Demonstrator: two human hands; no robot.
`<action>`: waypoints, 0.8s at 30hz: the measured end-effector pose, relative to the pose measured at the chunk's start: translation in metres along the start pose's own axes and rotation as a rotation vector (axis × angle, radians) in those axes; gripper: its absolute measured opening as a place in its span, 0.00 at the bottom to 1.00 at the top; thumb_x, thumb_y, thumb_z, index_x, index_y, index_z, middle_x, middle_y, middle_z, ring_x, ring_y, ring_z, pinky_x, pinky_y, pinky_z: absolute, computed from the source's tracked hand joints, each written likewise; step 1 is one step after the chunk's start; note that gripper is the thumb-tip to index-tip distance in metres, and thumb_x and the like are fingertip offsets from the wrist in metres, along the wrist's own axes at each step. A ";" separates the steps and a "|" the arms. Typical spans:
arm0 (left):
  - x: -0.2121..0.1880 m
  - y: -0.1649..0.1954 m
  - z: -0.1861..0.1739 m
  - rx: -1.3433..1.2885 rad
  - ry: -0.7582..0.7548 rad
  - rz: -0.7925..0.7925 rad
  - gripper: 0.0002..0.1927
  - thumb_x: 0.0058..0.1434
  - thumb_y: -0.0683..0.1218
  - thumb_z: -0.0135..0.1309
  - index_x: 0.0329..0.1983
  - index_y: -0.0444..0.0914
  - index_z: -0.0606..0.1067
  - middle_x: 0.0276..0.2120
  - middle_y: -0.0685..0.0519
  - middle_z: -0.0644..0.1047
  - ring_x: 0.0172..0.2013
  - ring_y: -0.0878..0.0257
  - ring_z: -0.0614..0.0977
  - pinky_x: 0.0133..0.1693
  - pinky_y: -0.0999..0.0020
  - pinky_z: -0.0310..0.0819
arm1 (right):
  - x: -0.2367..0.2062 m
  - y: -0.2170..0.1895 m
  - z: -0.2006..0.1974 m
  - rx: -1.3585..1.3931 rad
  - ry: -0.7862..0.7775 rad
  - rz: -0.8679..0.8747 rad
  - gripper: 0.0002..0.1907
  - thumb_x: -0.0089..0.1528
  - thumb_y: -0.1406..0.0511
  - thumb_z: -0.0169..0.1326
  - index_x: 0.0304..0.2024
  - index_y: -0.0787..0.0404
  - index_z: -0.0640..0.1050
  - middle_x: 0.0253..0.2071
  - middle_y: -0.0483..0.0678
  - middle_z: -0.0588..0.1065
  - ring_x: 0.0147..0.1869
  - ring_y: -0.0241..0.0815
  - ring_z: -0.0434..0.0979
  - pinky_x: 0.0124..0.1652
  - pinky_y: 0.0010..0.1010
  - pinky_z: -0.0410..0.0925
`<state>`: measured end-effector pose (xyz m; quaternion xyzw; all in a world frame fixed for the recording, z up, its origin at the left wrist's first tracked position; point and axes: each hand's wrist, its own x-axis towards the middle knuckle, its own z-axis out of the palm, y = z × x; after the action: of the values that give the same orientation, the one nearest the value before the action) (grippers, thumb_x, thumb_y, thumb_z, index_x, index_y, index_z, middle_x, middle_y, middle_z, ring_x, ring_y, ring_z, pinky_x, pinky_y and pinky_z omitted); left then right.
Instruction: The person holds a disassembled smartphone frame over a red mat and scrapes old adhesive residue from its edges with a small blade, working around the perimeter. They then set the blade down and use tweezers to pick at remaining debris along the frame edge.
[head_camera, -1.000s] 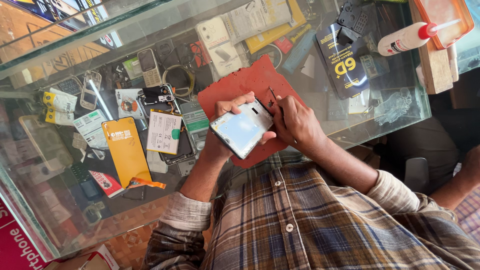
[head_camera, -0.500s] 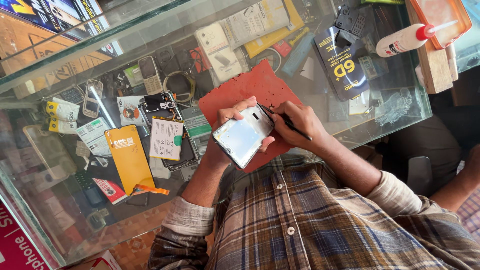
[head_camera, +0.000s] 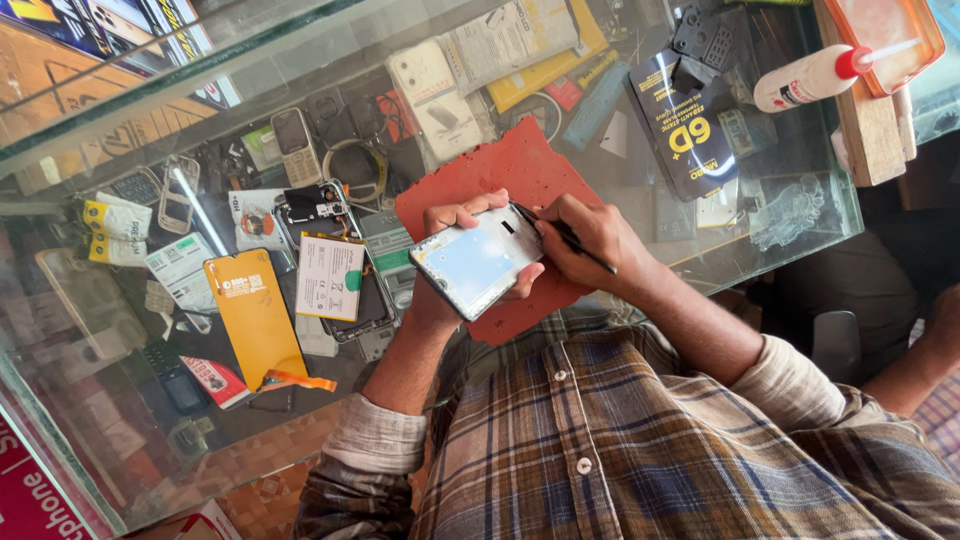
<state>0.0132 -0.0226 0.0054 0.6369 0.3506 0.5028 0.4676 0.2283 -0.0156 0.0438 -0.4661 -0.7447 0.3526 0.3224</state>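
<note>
Phone tilted flatter since a second ago, tool tip now at its top edge.

Your left hand grips the opened phone above the red mat; your right hand pinches a thin black tool. Back is already off; beyond, the loose parts on the glass desk remain unfitted.

Phone frame tilted flatter and raised slightly over the red mat, thin dark tool in the right hand brought to the frame's upper corner, left hand regripped beneath.
</note>
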 end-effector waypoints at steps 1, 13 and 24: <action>0.000 0.000 -0.001 -0.010 -0.006 -0.009 0.44 0.50 0.44 0.77 0.53 0.39 0.53 0.60 0.41 0.72 0.61 0.54 0.77 0.61 0.60 0.79 | 0.000 0.000 0.001 -0.008 -0.001 0.027 0.07 0.64 0.72 0.58 0.39 0.67 0.72 0.30 0.56 0.78 0.31 0.57 0.81 0.29 0.40 0.71; -0.002 0.004 -0.003 -0.048 -0.053 -0.010 0.42 0.52 0.44 0.75 0.52 0.40 0.52 0.62 0.39 0.70 0.64 0.53 0.76 0.62 0.60 0.78 | -0.009 0.008 0.006 0.010 0.048 0.081 0.08 0.61 0.72 0.59 0.34 0.66 0.72 0.25 0.53 0.76 0.24 0.51 0.78 0.25 0.38 0.69; -0.003 0.005 0.001 0.048 -0.010 0.016 0.44 0.49 0.45 0.78 0.52 0.41 0.54 0.62 0.38 0.70 0.62 0.53 0.77 0.61 0.62 0.79 | -0.009 -0.006 0.008 -0.071 0.057 0.000 0.08 0.62 0.74 0.58 0.38 0.66 0.70 0.31 0.54 0.78 0.31 0.56 0.80 0.30 0.40 0.71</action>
<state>0.0135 -0.0268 0.0096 0.6532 0.3551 0.4949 0.4497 0.2226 -0.0275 0.0426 -0.4870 -0.7472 0.3125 0.3269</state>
